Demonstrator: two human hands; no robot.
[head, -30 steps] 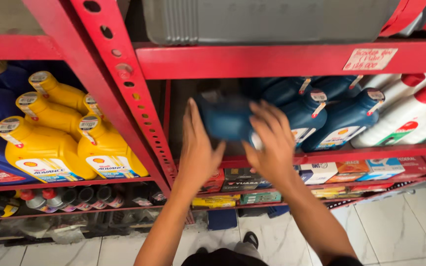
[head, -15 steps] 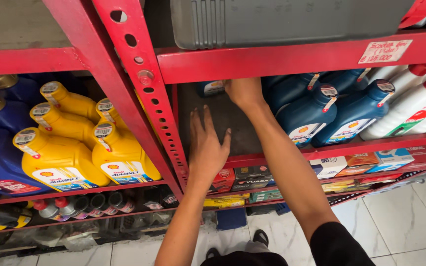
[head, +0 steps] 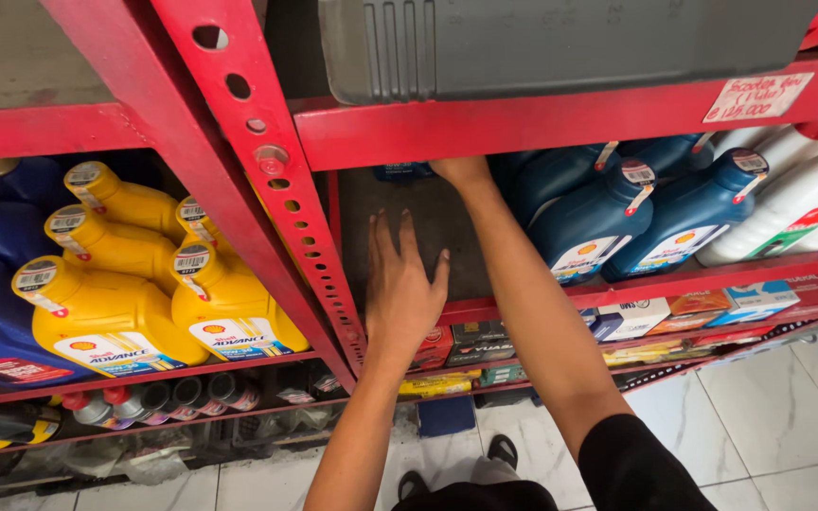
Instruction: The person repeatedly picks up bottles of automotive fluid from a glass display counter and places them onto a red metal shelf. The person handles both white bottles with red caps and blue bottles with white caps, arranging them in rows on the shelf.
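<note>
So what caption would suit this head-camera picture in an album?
Left hand flat on the shelf floor; right hand reaches deep beside blue bottles.

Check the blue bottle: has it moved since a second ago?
Yes. The blue bottle went from the shelf's front edge to the back, where the right hand reaches it.

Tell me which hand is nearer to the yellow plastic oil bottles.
Left. The left hand lies flat on the bare shelf just right of the red upright, beside the yellow plastic oil bottles. The right hand reaches deep into the shelf, farther away.
</note>
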